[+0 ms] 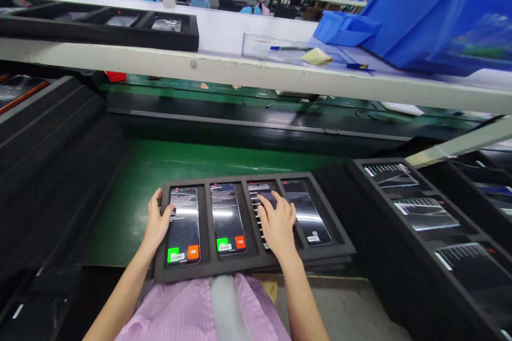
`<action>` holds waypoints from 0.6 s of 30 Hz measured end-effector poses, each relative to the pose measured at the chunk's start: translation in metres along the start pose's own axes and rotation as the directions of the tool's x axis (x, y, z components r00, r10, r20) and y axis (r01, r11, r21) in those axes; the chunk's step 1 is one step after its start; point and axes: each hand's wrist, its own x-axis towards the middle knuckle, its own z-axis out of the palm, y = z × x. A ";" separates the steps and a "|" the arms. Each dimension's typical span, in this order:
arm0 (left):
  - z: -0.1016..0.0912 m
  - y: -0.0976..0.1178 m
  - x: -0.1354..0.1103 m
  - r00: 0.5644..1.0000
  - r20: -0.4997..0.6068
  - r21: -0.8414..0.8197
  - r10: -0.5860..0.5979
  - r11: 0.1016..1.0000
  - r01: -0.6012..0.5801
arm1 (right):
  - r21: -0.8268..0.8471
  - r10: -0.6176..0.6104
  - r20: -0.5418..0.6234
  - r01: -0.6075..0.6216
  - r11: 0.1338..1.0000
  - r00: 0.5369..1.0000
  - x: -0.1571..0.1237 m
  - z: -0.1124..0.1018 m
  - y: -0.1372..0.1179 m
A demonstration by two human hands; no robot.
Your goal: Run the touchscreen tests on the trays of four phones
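A black foam tray (250, 269) lies across the front of the green bench, with several smartphones in separate slots. My left hand (155, 221) is around the tray's left rim, its thumb reaching to the edge of the leftmost phone (184, 229). That phone and the second phone (228, 218) show dark screens with a green and a red button. Over the third phone (254, 213), which displays a list of lines, my right hand (278, 218) is spread with fingertips at the screen. The rightmost phone (306, 213) has a mostly dark screen and a small white label.
Stacked black foam trays (44, 170) rise at left. On the right, another stack holds phones in its top tray (424, 240). The white shelf (224, 66) above the bench carries a foam tray (176, 37), a pen (294, 48) and blue bins (412, 21). People sit in the background.
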 end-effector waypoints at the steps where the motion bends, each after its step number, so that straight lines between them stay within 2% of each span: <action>1: -0.001 0.000 -0.003 1.000 0.014 -0.014 -0.015 1.000 0.015 | 0.016 0.008 -0.011 -0.007 1.000 1.000 -0.003 -0.002 0.004; 8: -0.010 -0.004 -0.032 0.990 0.105 -0.113 -0.094 0.988 0.105 | 0.058 0.057 -0.074 -0.053 0.997 0.996 -0.019 -0.010 0.025; 13: -0.017 -0.007 -0.048 0.981 0.177 -0.150 -0.084 0.982 0.111 | 0.134 0.063 -0.080 -0.052 0.990 0.995 -0.032 -0.014 0.028; 18: -0.027 -0.010 -0.059 0.960 0.273 -0.101 -0.058 0.991 0.088 | 0.205 0.017 -0.113 0.006 0.979 0.993 -0.055 -0.023 0.034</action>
